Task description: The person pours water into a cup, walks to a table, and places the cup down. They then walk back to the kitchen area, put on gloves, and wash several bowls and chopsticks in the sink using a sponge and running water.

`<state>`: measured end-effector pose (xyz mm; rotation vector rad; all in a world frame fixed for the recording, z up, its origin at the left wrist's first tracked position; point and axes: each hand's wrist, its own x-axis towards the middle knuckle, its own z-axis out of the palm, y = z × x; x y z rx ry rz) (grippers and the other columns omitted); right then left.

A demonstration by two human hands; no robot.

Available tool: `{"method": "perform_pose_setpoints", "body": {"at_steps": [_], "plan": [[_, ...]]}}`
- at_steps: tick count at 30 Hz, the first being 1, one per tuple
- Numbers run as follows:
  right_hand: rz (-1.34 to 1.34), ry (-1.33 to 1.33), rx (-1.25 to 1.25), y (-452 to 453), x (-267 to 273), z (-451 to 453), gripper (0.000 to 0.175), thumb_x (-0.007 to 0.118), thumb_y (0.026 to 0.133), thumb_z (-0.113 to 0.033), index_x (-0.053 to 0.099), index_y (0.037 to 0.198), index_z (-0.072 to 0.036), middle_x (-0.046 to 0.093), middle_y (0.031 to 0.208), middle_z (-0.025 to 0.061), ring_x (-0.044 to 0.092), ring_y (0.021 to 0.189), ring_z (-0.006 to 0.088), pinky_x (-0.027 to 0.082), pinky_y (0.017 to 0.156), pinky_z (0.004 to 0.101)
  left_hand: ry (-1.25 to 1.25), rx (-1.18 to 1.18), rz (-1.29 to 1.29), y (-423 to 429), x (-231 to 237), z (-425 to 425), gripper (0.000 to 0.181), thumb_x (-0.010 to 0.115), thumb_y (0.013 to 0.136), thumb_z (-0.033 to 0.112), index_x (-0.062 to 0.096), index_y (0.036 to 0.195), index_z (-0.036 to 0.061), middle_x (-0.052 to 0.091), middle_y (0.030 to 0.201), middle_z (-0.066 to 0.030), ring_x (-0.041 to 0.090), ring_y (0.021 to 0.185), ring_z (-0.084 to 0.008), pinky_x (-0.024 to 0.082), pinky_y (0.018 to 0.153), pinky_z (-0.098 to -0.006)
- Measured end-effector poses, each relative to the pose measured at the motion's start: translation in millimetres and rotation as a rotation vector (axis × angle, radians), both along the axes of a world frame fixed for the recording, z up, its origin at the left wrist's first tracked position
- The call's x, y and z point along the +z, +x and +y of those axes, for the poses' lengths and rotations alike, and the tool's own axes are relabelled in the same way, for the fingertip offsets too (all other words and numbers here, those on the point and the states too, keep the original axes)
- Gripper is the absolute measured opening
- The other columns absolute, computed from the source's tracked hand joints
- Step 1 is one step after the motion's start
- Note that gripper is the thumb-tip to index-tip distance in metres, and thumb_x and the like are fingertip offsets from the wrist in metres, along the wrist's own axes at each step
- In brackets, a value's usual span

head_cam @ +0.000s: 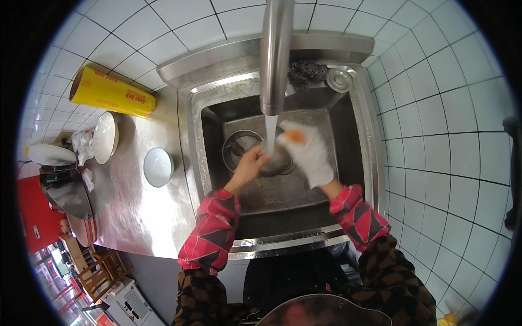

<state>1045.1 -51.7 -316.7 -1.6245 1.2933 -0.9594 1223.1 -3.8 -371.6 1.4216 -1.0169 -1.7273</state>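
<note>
My bare left hand [246, 167] is in the sink by the running water, its fingers curled near the stream. What it pinches is blurred. A yellowish stick end [259, 183] shows just below it. My right hand [310, 153] wears a white glove with an orange patch and is smeared by motion, just right of the stream. Its fingertips and anything in them are unclear. Water falls from the steel faucet [272, 89] between my hands. Beneath them a round metal pan [223, 151] rests on the sink floor [293, 199], partly hidden by my left hand and the water.
On the steel counter [134, 203] at left are a pale bowl [158, 167], a white dish [105, 137] on edge and a yellow roll [112, 93]. A dark scouring pad [306, 73] and a round metal drain cover [339, 79] lie on the back rim. Tiled wall [436, 150] bounds the right.
</note>
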Motion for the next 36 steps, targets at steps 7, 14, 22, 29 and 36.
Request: {"method": "perform_pose_setpoints", "body": {"at_steps": [7,14,22,29,36], "plan": [[0.268,-0.302,0.17,25.5,-25.9,21.9,0.025,0.068,0.066,-0.013,0.061,0.089,-0.008,0.059,0.093,0.0113,0.055,0.089,0.0304,0.042,0.071,0.0399,0.072,0.14,0.013,-11.4,-6.7,19.0,0.019,0.052,0.09,0.01,0.059,0.106,0.0016,0.061,0.095,0.0015,0.053,0.086,-0.006,0.041,0.078,-0.021],[0.095,-0.143,-0.028,21.2,-53.5,8.1,0.019,0.064,0.079,-0.016,0.063,0.094,-0.004,0.06,0.098,0.0159,0.054,0.095,0.0347,0.043,0.081,0.0414,0.059,0.049,0.015,-5.9,-13.3,29.2,0.023,0.049,0.091,0.009,0.057,0.111,-0.0004,0.061,0.1,-0.0004,0.053,0.091,-0.0075,0.041,0.082,-0.0216],[0.078,0.133,0.279,33.1,-33.9,11.6,0.026,0.062,0.075,-0.011,0.06,0.098,-0.001,0.06,0.096,0.0109,0.058,0.088,0.0207,0.044,0.078,0.0335,0.139,0.003,-0.107,5.0,-15.7,29.6,0.018,0.047,0.09,0.009,0.059,0.101,0.0008,0.061,0.091,-0.0001,0.054,0.086,-0.0064,0.041,0.078,-0.0206],[-0.388,0.618,0.067,-2.1,-65.8,-6.6,0.042,0.051,0.087,-0.038,0.054,0.113,-0.006,0.059,0.09,0.0078,0.053,0.084,0.0141,0.042,0.072,0.0274,0.084,0.511,0.599,-1.2,8.7,30.8,0.03,0.047,0.094,0.021,0.052,0.117,0.0024,0.059,0.11,-0.0071,0.055,0.104,-0.018,0.042,0.092,-0.0336],[-0.403,0.848,-0.498,28.5,-40.1,50.7,0.034,0.05,0.091,-0.035,0.053,0.103,-0.003,0.05,0.073,0.0062,0.049,0.067,0.0169,0.04,0.061,0.0295,-0.026,0.822,0.746,-46.7,-4.5,11.0,0.023,0.05,0.094,0.022,0.054,0.111,0.0078,0.06,0.105,-0.0029,0.057,0.096,-0.0156,0.044,0.088,-0.0325]]}}
